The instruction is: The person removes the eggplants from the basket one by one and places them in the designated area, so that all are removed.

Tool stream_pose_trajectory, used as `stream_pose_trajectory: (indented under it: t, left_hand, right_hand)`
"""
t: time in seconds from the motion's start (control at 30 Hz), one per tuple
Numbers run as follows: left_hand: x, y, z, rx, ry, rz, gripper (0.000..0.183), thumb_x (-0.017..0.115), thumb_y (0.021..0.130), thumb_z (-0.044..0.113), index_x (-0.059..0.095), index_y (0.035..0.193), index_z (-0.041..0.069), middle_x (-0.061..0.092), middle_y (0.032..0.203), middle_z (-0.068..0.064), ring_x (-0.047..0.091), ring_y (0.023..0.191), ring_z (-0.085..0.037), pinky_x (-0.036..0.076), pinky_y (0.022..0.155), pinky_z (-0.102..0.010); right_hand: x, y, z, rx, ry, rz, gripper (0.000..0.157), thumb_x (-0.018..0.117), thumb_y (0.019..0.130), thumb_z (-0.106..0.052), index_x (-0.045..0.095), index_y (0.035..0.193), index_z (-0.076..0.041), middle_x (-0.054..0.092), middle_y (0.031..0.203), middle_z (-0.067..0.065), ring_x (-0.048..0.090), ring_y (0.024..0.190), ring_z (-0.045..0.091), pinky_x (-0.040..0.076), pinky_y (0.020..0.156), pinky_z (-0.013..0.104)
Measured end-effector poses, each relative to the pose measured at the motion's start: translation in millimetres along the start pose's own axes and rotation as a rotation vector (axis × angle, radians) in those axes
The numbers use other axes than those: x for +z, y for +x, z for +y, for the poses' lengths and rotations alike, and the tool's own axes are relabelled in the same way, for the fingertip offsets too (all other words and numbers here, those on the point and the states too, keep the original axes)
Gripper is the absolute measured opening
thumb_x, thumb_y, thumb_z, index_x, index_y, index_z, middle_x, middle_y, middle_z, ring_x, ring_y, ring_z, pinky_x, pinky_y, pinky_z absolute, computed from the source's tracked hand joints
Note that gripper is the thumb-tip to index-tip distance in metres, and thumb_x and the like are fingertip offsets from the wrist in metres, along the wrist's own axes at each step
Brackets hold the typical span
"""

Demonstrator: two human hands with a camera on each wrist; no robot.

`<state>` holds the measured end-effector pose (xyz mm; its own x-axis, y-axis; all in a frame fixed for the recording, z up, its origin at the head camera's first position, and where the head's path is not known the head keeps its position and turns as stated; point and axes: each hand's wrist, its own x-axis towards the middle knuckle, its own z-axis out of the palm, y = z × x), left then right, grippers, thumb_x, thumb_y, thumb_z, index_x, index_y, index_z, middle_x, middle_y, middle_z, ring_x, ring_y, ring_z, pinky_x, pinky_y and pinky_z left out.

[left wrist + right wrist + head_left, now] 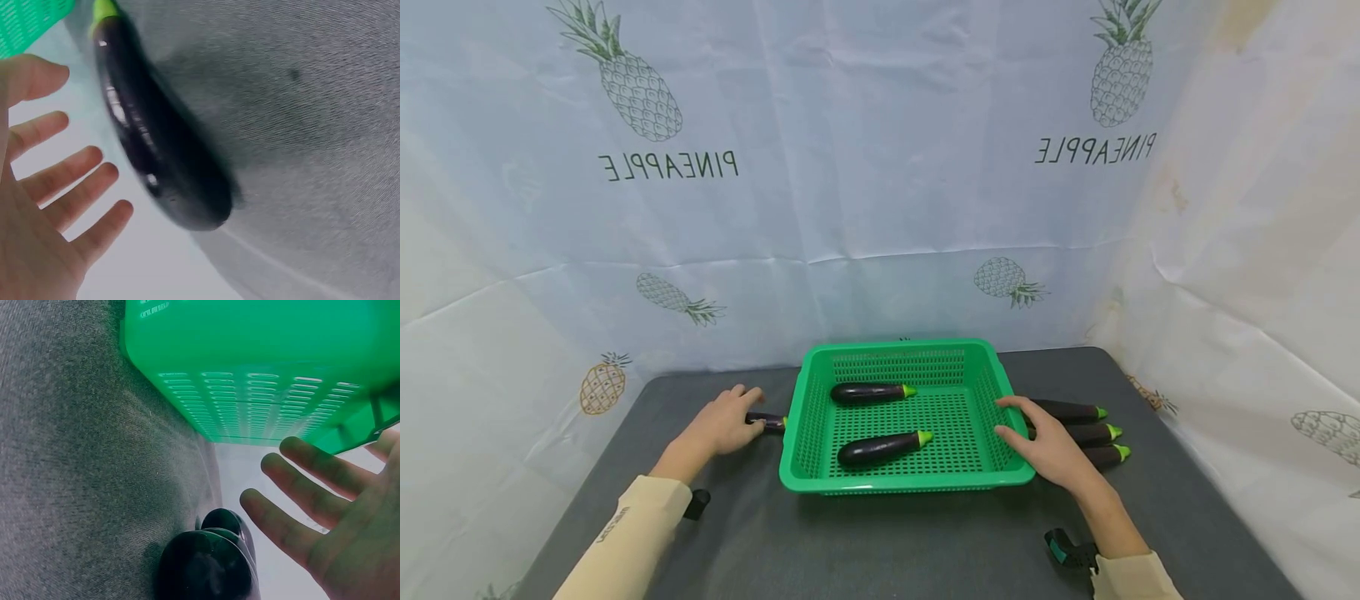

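Eggplant [766,422] is seen lying on the dark table [887,546] between the left hand [724,425] and the left wall of the green basket [917,481]. Its green stem end is turned toward the basket, and its body is partly covered by the hand in the head view. In the left wrist view, the fingers of that hand are held spread, just beside the glossy skin, with a gap left between the fingertips and the eggplant.

The right hand [1051,450] is placed at the right side of the basket, its fingers extended and parted. The thumb and forefinger are extended over the rim in the head view; whether the rim is touched cannot be told.

Inside the basket, two eggplants are laid well apart, both with stems pointed right: the far eggplant [868,392] is set near the back wall, the near eggplant [880,450] toward the front. To the right of the basket, three more eggplants [1093,435] are grouped side by side on the table, their stems turned right, partly hidden by the right hand. Behind the table, a pale curtain [887,192] printed with pineapples is hung.
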<state>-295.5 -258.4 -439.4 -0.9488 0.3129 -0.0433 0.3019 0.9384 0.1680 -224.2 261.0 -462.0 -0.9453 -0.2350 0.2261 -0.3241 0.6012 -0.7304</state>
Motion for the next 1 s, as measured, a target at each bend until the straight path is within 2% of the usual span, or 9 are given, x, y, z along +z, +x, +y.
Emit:
stream_pose_trajectory:
  t: [0.17,0.33,0.6,0.83,1.0]
  left_hand:
    - [-14.9,-1.9,7.0,0.007,-0.011,0.025,0.029,0.064,0.099,0.021,0.063,0.123,0.006,0.058,0.117,-0.018,0.058,0.106,-0.039,0.05,0.079,-0.056]
    - [-33.3,-2.6,15.9,0.033,-0.013,0.114,0.023,0.061,0.1,0.019,0.066,0.119,0.007,0.06,0.118,-0.017,0.06,0.106,-0.038,0.051,0.078,-0.055]
    - [-59.2,2.5,48.7,0.124,0.034,0.215,0.021,0.061,0.1,0.017,0.068,0.117,0.007,0.063,0.114,-0.013,0.062,0.1,-0.032,0.052,0.077,-0.05]
    - [-77.2,12.1,78.2,0.173,0.045,0.237,0.021,0.059,0.102,0.018,0.068,0.117,0.007,0.061,0.11,-0.011,0.061,0.092,-0.028,0.051,0.074,-0.046]
    - [-87.3,20.0,97.4,0.198,0.053,0.237,0.023,0.058,0.103,0.02,0.068,0.12,0.007,0.062,0.115,-0.012,0.062,0.101,-0.03,0.052,0.08,-0.048]
  right_hand:
    - [-0.2,0.8,-0.1,0.002,-0.002,0.0,0.053,0.062,0.103,-0.035,0.049,0.147,-0.009,0.048,0.149,0.021,0.043,0.136,0.047,0.042,0.099,0.066]
    - [0.3,1.2,0.1,0.006,-0.009,-0.002,0.053,0.062,0.103,-0.035,0.049,0.147,-0.009,0.048,0.149,0.02,0.043,0.137,0.047,0.041,0.099,0.066]
    - [-0.1,0.4,-1.3,0.011,-0.001,-0.006,0.053,0.062,0.103,-0.034,0.049,0.147,-0.008,0.047,0.15,0.021,0.041,0.138,0.048,0.041,0.099,0.067]
    - [1.1,0.7,-0.9,0.019,0.009,-0.014,0.053,0.061,0.104,-0.036,0.048,0.147,-0.009,0.046,0.151,0.021,0.04,0.139,0.048,0.041,0.099,0.067]
    - [0.5,0.8,-2.3,0.025,0.008,-0.011,0.053,0.061,0.104,-0.035,0.048,0.147,-0.009,0.046,0.151,0.022,0.04,0.138,0.048,0.04,0.099,0.067]
